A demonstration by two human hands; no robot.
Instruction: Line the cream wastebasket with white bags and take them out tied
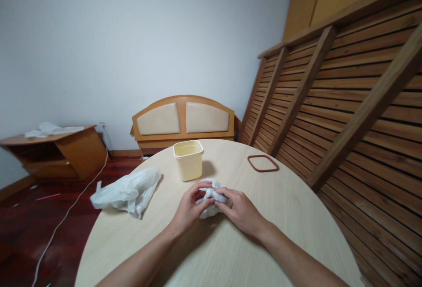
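Both my hands are closed on a bunched white plastic bag point(208, 211) over the middle of the round table. My left hand point(191, 202) pinches its left side between thumb and fingers. On the other side, my right hand point(240, 208) grips a twisted or knotted part at the top. Whether anything is inside the bundle cannot be seen. Just beyond my left hand stands an upright, pale yellow square bin point(188, 164) without a lid. A reddish-brown rounded square ring point(263, 171) lies flat to the right.
Another white plastic bag point(132, 192) lies crumpled at the left edge of the table point(283, 243). A wooden slatted frame point(329, 102) leans along the right. Behind stand a padded headboard point(183, 118) and, at left, a low cabinet point(82, 155). A white cable point(70, 210) crosses the floor.
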